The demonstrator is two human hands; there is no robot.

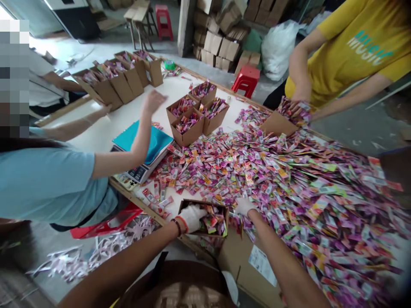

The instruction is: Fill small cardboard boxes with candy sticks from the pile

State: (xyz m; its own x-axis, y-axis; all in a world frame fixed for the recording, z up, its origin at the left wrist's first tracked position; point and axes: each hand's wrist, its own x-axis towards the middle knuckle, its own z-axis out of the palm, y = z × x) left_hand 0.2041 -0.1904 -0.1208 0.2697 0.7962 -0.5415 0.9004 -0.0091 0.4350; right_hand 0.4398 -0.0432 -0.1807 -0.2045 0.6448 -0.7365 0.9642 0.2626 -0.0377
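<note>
My left hand (pixel 192 217), in a white glove, reaches over the left side of a small open cardboard box (pixel 203 234) at the table's near edge. Its fingers point into the box, over colourful sachets (pixel 214 220); whether they grip any is hidden. Just right of the box, my right hand (pixel 244 206), also gloved, touches the edge of a large pile of pink, purple and orange sachets (pixel 247 162). The fingers of that hand are blurred among the sachets, and what they hold cannot be made out.
Four filled boxes (pixel 188 137) stand mid-table, beside a scale with a teal tray (pixel 138 139). A person in light blue (pixel 58 179) reaches across on the left; another in yellow (pixel 349 55) handles a box at the back right. A large carton (pixel 234 261) sits below the table edge.
</note>
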